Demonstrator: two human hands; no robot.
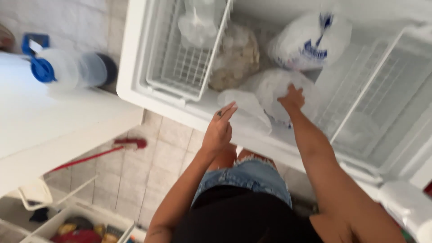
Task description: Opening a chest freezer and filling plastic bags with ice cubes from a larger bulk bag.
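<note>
I look down into an open white chest freezer (135, 67). My right hand (291, 97) reaches inside and rests on a clear plastic bag of ice (270, 87); whether its fingers grip the bag I cannot tell. My left hand (219, 128) hovers at the freezer's front rim with fingers extended, holding nothing, just beside a crumpled clear bag (245, 108). Deeper inside lie a white bag with blue print (310, 40) and a bag of pale frozen pieces (236, 58).
White wire baskets hang in the freezer at left (180, 67) and right (382, 99). A white counter (40, 121) with a blue-capped plastic jug (54, 69) stands at left. A red-handled broom (99, 153) lies on the tiled floor. A white crate (81, 225) sits lower left.
</note>
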